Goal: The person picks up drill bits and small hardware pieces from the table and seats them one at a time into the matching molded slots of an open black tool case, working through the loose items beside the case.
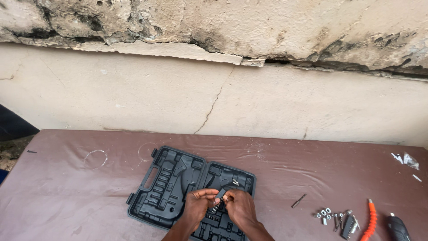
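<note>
An open dark plastic tool case (165, 187) with moulded slots lies on the brown table (67, 196). Over its right half, my left hand (198, 207) and my right hand (238, 207) meet, both pinching a small dark holder with metal bits (219, 196). The fingers hide most of that piece. A couple of small bits (235, 182) sit in the case just above my hands.
To the right lie a loose drill bit (298, 201), several small sockets and bits (336, 218), an orange flexible shaft (371, 219) and a dark power tool (398, 228). White scraps (405, 159) lie at the far right edge. A cracked concrete wall (214, 98) stands behind.
</note>
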